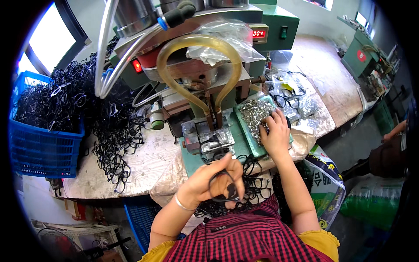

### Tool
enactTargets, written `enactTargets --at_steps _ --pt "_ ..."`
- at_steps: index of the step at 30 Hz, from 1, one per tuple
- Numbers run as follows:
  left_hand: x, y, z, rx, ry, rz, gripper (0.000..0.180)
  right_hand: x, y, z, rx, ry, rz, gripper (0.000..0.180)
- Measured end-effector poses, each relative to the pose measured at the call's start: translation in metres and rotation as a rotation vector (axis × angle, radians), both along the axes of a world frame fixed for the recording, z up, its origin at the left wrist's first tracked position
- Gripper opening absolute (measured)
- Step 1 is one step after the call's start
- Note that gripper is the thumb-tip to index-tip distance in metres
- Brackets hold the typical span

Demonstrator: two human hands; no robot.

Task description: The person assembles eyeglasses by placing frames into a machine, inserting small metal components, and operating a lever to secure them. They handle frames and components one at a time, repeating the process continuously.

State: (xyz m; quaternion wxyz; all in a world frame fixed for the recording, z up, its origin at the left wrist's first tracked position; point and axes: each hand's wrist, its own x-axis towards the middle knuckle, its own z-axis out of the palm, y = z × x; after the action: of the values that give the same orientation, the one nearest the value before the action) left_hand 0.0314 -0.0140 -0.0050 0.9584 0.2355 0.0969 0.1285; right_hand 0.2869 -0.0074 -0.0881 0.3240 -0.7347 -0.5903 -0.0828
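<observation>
My left hand, closed, holds a black eyeglass frame in front of the machine. The rim hangs below the thumb and fingers. At the right, my right hand reaches into a green tray filled with small shiny metal parts. Its fingers curl together at the parts; anything between them is too small to make out. Beyond my left hand, a metal fixture sits on the machine's green base, with dark pieces on it. Two upright metal prongs end just above the fixture.
A blue crate heaped with black eyeglass frames stands left, beside a spilling pile. More frames lie near my lap. A looped yellowish tube hangs from the machine. Glasses and plastic bags lie beyond the tray. Another person's arm shows far right.
</observation>
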Motion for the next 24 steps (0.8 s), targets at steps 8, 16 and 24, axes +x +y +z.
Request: enactTargets --at_steps 8,16,24 --pt "0.013 -0.009 0.004 -0.055 0.157 0.132 0.05 0.019 0.01 0.006 0.176 0.231 0.021 0.009" --pt "0.007 -0.009 -0.005 0.011 0.178 0.096 0.054 0.011 0.007 0.006 0.262 0.354 0.073 0.013" --pt "-0.101 -0.036 -0.022 0.889 1.095 0.949 0.014 0.025 -0.018 -0.037 0.557 1.286 -0.005 0.018"
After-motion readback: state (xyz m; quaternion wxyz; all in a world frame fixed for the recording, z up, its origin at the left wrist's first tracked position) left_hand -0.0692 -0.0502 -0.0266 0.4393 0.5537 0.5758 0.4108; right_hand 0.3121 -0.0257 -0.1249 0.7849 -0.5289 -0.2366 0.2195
